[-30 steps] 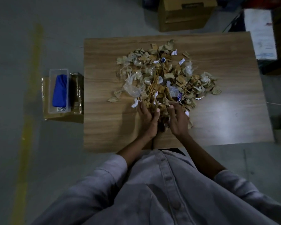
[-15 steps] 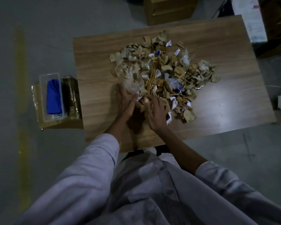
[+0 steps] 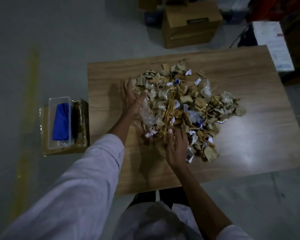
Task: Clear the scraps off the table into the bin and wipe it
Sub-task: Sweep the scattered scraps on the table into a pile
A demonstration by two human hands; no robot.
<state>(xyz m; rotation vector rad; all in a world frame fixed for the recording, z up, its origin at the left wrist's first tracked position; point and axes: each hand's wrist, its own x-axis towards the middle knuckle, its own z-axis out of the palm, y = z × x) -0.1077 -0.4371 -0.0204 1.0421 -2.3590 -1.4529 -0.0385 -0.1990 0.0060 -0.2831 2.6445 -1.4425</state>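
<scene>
Since half a second ago the hands have parted: the left hand (image 3: 132,99) has slid from the near edge of the scraps (image 3: 194,101) up to their left flank, while the right hand (image 3: 177,148) has stayed at their near edge. The scraps, torn cardboard, paper and clear film, lie heaped mid-surface (image 3: 249,149), none of them cleared so far. The left hand is flat and open, fingers straight, palm turned against the left side of the scraps, likely set there as a wall to herd loose pieces inward. The right hand lies palm down on the near scraps, fingers spread and slightly bent, holding nothing that can be made out; it seems placed to rake from the front. Both forearms reach forward, the left stretched further. Well left of the scraps, off the surface, a blue cloth (image 3: 61,122) waits in a clear tray (image 3: 50,118), presumably for wiping. No bin can be identified.
</scene>
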